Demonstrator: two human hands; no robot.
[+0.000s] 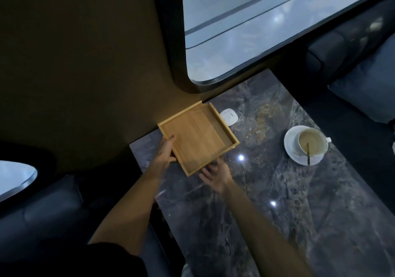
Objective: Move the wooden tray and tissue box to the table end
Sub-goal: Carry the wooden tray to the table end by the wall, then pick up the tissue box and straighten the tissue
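- Wooden tray [197,136] sits at the wall end of the marble table [299,201], far corner close against the wall under the window [267,20]; we judge this is the placing step, nearly done
- To finish well: we lower it flat, keep the near edge parallel to the table edge, and slide rather than drop; polished stone will let it skate
- Small white object [228,116] lies just beside the tray's right rim, partly hidden behind it; we keep the tray from riding up on it
- Cup [312,142] on its saucer [297,157] holds liquid with a stirrer in it, well apart to the right; we keep the right forearm clear of it on the way out
- Left hand [166,154]: clamped on the tray's left rim, thumb over the top edge, fingers wrapped under or along the side
- Right hand [215,173]: at the tray's near corner, fingers spread; dim and blurred here, so we cannot tell if it grips the rim or only steadies it from below
- Whether the tray is fully down or a touch lifted at the near edge is not clear
- Tissue box: not visible in this view, unless the white object is it, so that half of the task looks not yet done
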